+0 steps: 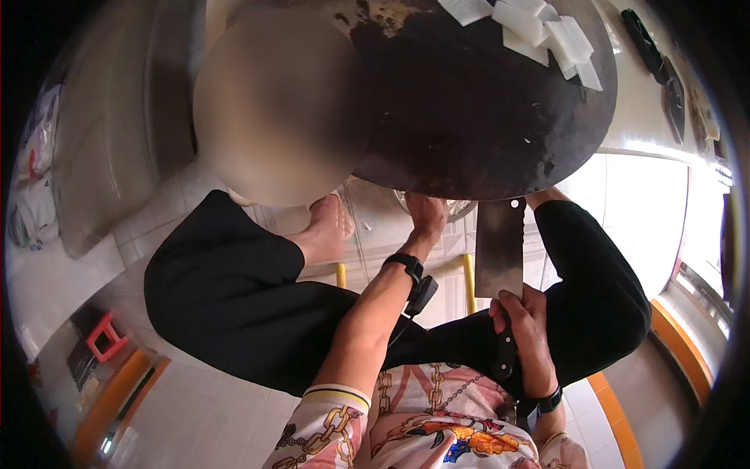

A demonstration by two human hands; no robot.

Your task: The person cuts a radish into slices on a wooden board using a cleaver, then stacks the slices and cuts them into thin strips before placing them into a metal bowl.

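My right hand [525, 313] is wrapped round the black riveted handle of a cleaver [500, 250]. The cleaver's broad blade points away from me, with its far end close to the near edge of the round dark table [484, 141]. My left hand [427, 211] reaches down at that edge, over a bowl [462, 209] that shows only in part below the tabletop. Its fingers are hidden, so I cannot see whether they hold anything. Several flat white pieces [547, 35] lie in an overlapping pile at the table's far right.
A big blurred patch covers the upper left. Dark-handled tools [644, 39] lie on a pale surface at the far right. My knees in black trousers [234, 289] flank the space under the table. A small red stool [105, 338] stands at the lower left.
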